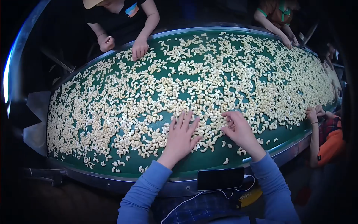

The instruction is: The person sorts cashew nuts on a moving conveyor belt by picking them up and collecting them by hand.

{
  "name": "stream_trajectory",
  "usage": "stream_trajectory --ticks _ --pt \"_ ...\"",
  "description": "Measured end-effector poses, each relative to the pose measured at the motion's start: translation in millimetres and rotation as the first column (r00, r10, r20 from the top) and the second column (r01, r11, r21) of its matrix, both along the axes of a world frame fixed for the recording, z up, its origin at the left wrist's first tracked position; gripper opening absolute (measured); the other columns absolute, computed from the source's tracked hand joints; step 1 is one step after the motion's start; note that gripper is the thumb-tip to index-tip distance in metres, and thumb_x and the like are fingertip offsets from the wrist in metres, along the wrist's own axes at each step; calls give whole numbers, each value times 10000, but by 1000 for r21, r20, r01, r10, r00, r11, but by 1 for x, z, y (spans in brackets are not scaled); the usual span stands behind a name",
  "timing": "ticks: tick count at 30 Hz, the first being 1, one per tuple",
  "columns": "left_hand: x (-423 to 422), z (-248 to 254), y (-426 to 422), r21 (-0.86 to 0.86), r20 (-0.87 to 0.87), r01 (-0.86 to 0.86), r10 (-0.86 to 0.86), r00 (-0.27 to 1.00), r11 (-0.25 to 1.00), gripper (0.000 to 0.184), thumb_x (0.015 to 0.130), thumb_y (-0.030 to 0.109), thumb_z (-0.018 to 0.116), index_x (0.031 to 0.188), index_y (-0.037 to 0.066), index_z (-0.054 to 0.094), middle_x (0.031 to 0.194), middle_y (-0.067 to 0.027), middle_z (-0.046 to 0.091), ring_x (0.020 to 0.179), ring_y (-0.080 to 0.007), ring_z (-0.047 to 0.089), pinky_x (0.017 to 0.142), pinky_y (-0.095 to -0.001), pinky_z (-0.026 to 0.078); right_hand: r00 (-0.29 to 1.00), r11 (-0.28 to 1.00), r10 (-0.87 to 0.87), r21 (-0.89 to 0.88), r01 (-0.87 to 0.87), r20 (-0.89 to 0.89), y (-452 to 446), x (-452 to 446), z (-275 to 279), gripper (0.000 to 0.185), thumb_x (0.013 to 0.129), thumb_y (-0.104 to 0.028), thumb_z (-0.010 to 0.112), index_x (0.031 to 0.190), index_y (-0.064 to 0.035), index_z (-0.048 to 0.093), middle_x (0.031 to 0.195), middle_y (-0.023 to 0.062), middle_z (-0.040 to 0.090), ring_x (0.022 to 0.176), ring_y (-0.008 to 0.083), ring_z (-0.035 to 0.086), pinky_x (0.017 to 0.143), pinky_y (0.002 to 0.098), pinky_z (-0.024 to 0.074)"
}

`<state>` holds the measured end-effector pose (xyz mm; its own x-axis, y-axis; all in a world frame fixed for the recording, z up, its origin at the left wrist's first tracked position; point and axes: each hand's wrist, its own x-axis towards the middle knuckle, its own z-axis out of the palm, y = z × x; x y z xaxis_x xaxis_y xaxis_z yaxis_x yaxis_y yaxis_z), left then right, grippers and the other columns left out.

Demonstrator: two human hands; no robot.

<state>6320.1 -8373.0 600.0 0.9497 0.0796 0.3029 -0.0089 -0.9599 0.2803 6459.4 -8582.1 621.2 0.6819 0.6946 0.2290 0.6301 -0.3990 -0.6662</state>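
Pale cashews (203, 89) lie loosely scattered across a green belt (209, 158). My left hand (179, 136) rests palm down on the cashews near the belt's front side, its fingers stretched and spread. To its right, my right hand (240, 131) is over the cashews with bent fingers; a gap shows between thumb and index finger. Nothing can be seen held in it, though the palm side is hidden. A few single cashews (226, 161) lie between my hands and the front edge.
A dark phone (220, 179) with a white cable sits at the metal front rail (112, 183). Across the belt, a person's hand (140, 48) touches cashews. Other people's hands are at the far right (289, 40) and right side (315, 112). Metal plates (35, 138) stand at the left end.
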Motion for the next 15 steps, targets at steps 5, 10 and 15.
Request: stream_trajectory --ticks 5,10,15 --pt "-52 12 -27 7 -278 -23 24 960 1000 666 915 539 541 1487 238 379 1560 -140 298 1452 -406 191 1087 -669 146 916 974 -39 -221 -54 -398 -8 10 29 475 748 -132 792 1167 -75 574 1013 100 528 736 172 590 687 311 500" --pt "-37 9 -30 -76 -198 -135 118 973 988 568 883 443 638 1383 197 526 1530 -120 367 1450 -398 200 1063 -682 142 998 998 -57 42 57 -7 37 30 -11 135 792 -142 742 849 -31 690 724 73 527 660 180 568 623 307 478" --pt "6 19 -23 -420 118 -104 168 979 902 147 853 44 665 998 18 656 993 -119 621 910 -271 613 800 -340 494 973 996 18 -78 -36 -229 42 49 -11 116 817 -112 694 851 -4 668 703 53 572 634 139 579 585 279 475"
